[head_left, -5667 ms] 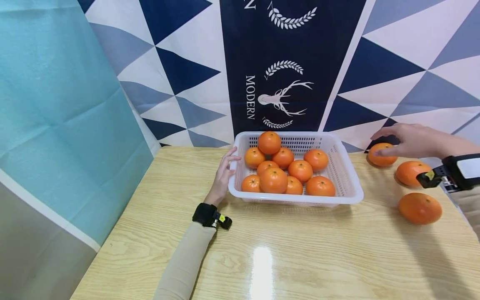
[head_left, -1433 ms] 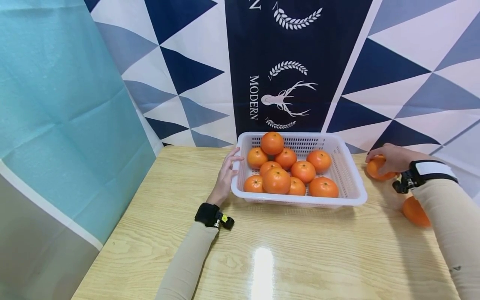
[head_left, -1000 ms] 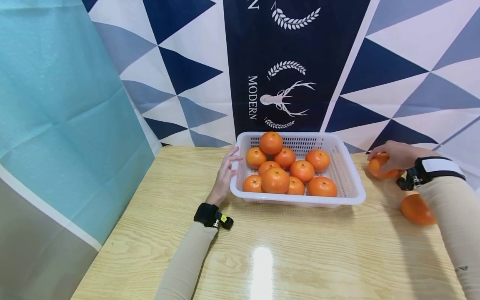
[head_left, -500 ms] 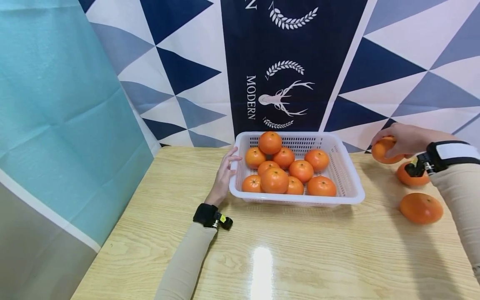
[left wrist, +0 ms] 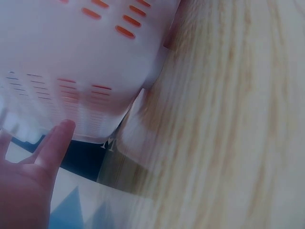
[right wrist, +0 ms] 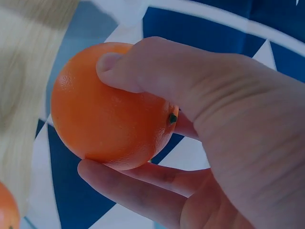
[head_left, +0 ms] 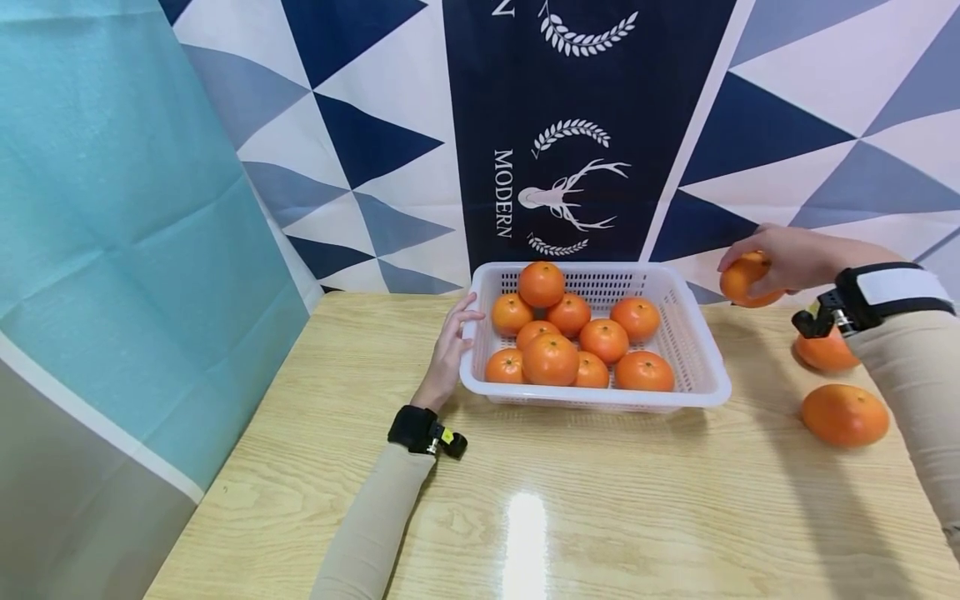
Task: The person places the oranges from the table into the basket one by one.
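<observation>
In the head view my right hand point(head_left: 787, 258) holds an orange point(head_left: 742, 281) above the table's back right part. The right wrist view shows my thumb on top of this orange point(right wrist: 109, 109) and my fingers beneath it, its green stem spot facing the palm. My left hand point(head_left: 450, 346) rests at the left rim of a white plastic basket point(head_left: 701, 396), fingers fairly straight. Several oranges point(head_left: 551, 360) lie in the basket, some stacked on others. In the left wrist view a fingertip point(left wrist: 66, 126) lies against the perforated basket wall point(left wrist: 109, 57).
Two more oranges lie on the wooden table point(head_left: 600, 500) at the right: a nearer orange point(head_left: 845, 415) and a farther orange point(head_left: 825, 350), partly behind my wrist camera. A patterned cloth point(head_left: 375, 150) hangs behind the table. The basket's right end shows bare floor.
My right hand has lifted the orange off the table at the right and moved it up and slightly left. The left hand and the basket have stayed in place.
</observation>
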Motion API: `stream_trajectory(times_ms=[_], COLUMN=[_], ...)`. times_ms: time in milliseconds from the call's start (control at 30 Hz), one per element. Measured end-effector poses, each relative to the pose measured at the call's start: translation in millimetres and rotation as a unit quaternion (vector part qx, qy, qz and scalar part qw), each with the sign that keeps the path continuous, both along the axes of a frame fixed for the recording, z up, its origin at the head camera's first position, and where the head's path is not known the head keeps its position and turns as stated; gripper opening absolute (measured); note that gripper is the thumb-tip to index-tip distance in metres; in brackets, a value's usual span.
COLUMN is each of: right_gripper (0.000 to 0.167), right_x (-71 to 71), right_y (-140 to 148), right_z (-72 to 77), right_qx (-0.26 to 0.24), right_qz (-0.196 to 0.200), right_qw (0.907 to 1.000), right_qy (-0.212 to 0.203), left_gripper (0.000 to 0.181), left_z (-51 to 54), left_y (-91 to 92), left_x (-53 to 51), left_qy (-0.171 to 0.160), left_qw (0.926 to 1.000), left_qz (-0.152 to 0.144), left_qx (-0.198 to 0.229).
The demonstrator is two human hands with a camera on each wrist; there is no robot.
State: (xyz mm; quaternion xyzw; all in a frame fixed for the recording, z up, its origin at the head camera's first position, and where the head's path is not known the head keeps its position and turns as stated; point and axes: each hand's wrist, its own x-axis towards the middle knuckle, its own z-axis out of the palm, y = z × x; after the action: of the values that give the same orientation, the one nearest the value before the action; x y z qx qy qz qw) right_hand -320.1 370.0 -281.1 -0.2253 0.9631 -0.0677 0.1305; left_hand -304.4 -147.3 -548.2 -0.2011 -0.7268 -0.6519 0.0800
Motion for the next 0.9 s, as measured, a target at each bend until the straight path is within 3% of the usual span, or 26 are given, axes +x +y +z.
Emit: stream_trajectory(times_ms=[167, 333, 567, 900], right_gripper=[0.044, 0.046, 0.05, 0.05], right_x=[-0.9, 0.9, 5.6, 3.5], right_y=[-19.0, -41.5, -75.3, -106.4], right_z=[7.0, 13.2, 19.0, 15.3], right_qx=[0.022, 0.028, 0.014, -0.006], right_qz=[0.038, 0.055, 0.062, 0.07], right_qw=[0.9978, 0.9956, 0.9968, 0.997], right_qy=[0.049, 0.07, 0.048, 0.032], left_gripper=[0.049, 0.048, 0.049, 0.048], left_z=[1.0, 1.4, -0.6, -2.0], left_y=[0.5, 0.4, -1.3, -0.7], left_x=[0.0, -0.3, -1.6, -1.8], left_qy=[-0.002, 0.005, 0.004, 0.0], left_qw=[1.0, 1.0, 1.0, 1.0], left_qz=[0.0, 0.0, -0.001, -0.003], left_qx=[-0.004, -0.002, -0.001, 0.003])
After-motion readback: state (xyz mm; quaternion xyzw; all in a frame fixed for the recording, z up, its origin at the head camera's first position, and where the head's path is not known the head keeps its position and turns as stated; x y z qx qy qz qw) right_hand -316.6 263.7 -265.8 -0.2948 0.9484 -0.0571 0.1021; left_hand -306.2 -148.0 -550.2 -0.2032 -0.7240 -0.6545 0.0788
